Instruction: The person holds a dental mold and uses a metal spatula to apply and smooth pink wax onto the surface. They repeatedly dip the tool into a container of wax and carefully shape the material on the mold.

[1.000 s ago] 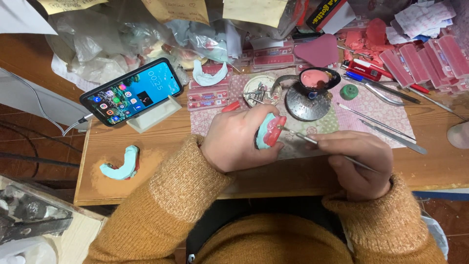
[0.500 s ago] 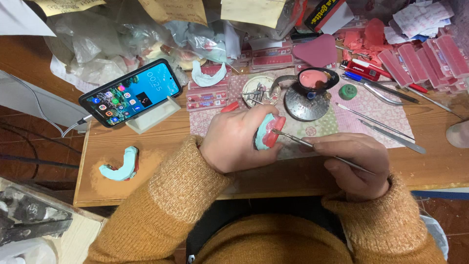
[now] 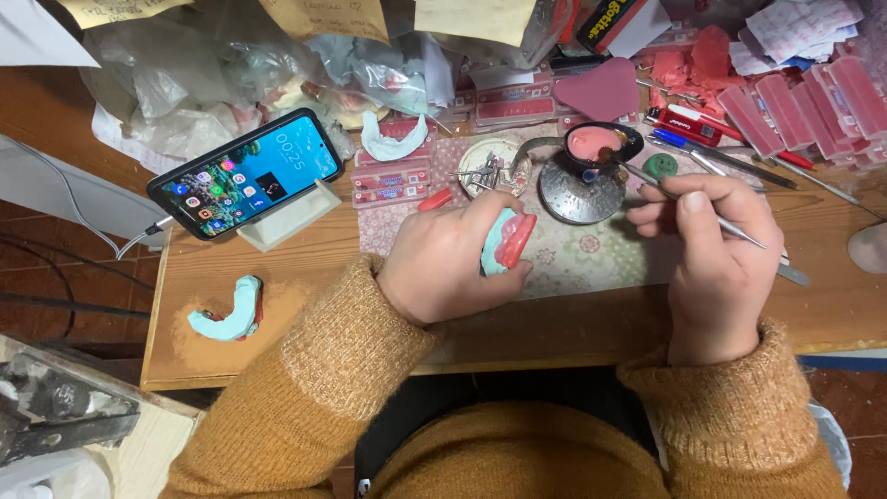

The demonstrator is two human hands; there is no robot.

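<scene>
A: Where was the dental cast (image 3: 506, 242)?
B: Mid-frame, clutched in the left hand (image 3: 450, 257).
A: And the right hand (image 3: 716, 242)?
B: It pinched a thin metal tool (image 3: 647, 177), tip at the wax dish (image 3: 599, 143)

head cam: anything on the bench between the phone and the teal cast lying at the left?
Nothing. In the head view, bare wood separates the phone on its pale stand from the teal cast.

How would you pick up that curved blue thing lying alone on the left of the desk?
Take the blue curved cast across the middle of its bend, coming straight down from above. It lies flat on the wooden desk with bare wood all around, and the bend looks like its thickest part, so fingers probably fit on both sides there.
</scene>
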